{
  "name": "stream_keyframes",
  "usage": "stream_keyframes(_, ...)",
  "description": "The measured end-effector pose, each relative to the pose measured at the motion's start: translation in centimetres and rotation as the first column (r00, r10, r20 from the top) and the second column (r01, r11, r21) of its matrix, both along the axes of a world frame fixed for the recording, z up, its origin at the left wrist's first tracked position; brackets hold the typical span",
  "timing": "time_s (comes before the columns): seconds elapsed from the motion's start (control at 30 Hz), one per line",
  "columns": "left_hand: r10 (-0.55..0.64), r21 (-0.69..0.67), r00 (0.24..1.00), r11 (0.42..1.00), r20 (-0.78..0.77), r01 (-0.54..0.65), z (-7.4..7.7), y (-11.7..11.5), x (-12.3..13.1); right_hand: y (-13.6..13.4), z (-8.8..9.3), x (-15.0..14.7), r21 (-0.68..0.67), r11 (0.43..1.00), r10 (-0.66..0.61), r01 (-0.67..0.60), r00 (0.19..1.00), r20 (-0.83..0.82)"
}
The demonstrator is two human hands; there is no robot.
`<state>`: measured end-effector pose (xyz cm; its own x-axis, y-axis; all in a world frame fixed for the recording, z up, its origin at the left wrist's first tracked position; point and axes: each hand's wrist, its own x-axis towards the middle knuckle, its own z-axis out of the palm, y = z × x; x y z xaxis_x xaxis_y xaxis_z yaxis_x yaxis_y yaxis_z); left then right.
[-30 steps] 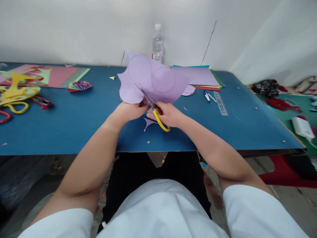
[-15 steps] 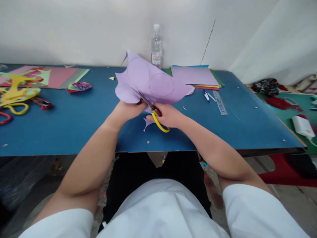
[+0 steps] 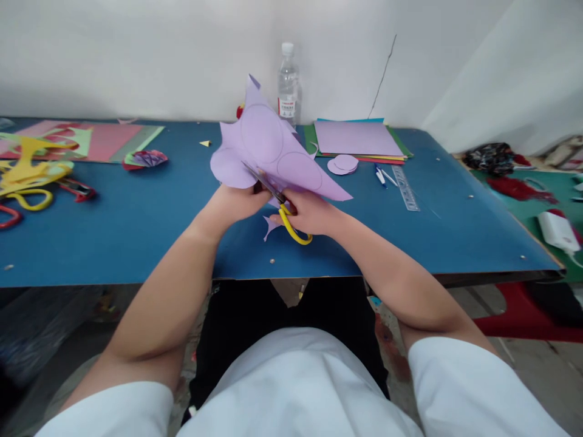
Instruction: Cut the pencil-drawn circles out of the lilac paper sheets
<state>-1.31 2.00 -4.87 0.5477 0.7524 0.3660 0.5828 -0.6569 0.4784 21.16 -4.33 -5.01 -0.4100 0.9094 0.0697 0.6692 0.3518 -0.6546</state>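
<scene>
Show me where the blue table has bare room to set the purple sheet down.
Bare blue table lies left of the left hand, and near right below the ruler. Crowded: far left cutouts, back right paper stack.

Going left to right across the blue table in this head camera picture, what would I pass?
Yellow paper cut-outs → folded paper fan → purple sheet being cut with yellow-handled scissors → stack of coloured paper → pens → clear ruler.

- Bright, even light, soft and without glare on the blue table [image 3: 136, 230].
- Faint shadows under the paper scraps [image 3: 27, 176] at left.
- Straight edges bow near the frame's borders (wide lens).
- The floor below looks dim and blurred.
</scene>
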Motion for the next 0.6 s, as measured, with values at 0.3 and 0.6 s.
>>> stream_keyframes(0.3, -0.014, -0.004, 0.994, 1.000, -0.107, 0.014, 1.0, -1.1, 0.4, -0.7, 0.9, 0.2, 0.094, 0.995, 0.020, -0.033, 0.991, 0.136)
stream_keyframes(0.6, -0.041, -0.045, 0.980, 0.998, -0.192, 0.033, 2.1, -1.8, 0.5, -0.8, 0.5, 0.2, 0.076, 0.995, 0.062, -0.068, 0.995, 0.081)
